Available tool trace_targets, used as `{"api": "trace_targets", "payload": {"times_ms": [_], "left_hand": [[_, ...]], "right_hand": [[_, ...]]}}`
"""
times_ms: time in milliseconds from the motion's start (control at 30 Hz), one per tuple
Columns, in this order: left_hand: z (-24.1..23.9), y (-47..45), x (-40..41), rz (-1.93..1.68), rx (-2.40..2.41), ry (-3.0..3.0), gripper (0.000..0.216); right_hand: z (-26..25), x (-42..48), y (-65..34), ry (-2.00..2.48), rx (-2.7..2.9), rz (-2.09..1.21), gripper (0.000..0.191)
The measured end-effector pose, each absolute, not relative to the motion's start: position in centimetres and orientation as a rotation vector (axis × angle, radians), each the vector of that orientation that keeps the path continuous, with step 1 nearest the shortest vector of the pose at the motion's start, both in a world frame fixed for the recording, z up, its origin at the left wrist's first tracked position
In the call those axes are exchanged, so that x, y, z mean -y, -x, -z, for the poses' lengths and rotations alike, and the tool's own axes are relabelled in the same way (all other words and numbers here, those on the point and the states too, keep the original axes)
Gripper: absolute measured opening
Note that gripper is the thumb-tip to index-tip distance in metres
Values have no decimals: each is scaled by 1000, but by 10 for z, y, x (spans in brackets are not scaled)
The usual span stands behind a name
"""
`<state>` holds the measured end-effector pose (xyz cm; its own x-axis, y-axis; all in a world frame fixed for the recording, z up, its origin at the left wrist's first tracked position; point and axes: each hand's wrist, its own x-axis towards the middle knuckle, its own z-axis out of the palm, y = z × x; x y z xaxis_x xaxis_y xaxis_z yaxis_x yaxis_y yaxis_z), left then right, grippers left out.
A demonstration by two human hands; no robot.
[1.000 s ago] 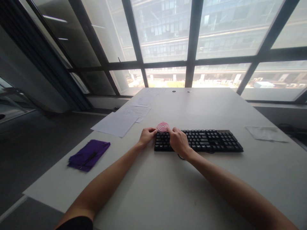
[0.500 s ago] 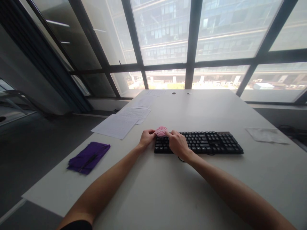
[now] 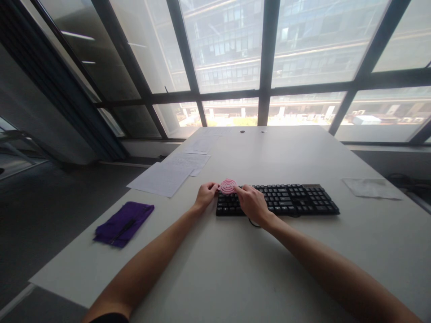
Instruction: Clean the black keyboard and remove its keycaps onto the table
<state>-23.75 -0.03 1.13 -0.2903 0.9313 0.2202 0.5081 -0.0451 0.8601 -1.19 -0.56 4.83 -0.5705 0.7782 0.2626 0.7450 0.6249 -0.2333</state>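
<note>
A pink round brush (image 3: 228,186), with concentric rings on top and short bristles showing along its lower edge, is over the upper left keys of a black keyboard (image 3: 286,200). My left hand (image 3: 206,195) pinches the brush at its left edge, beside the keyboard's corner. From the right, my right hand (image 3: 252,202) grips the opposite edge with thumb and forefinger, its other fingers curled above the keys. That hand hides part of the keyboard's left half. Whether the bristles press on the keys cannot be made out.
On the left of the white table (image 3: 215,278) lies a folded purple cloth (image 3: 136,213) with a thin dark tool (image 3: 123,231) on it. Paper sheets (image 3: 161,178) run along the left edge. A pale wipe (image 3: 370,187) lies at the right. A cable (image 3: 254,223) shows below the keyboard.
The brush is tipped slightly more towards me, its rings showing clearer. Both hands keep nearly the same place, and the whole view has shifted a little.
</note>
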Motion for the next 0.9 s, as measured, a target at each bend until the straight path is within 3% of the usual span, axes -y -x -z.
{"api": "trace_targets", "payload": {"times_ms": [233,667,900], "left_hand": [[-10,234,1,-1361,-1732,-1446,41],[-25,220,21,-1353,-1759,-2119,38],[-23,221,19,-1288,-1776,-2252,25]], "right_hand": [[-49,9,12,1154,2563,-158,36],[-41,4,7,1073,2465,-192,36],[-41,4,8,1092,2487,-200,35]]}}
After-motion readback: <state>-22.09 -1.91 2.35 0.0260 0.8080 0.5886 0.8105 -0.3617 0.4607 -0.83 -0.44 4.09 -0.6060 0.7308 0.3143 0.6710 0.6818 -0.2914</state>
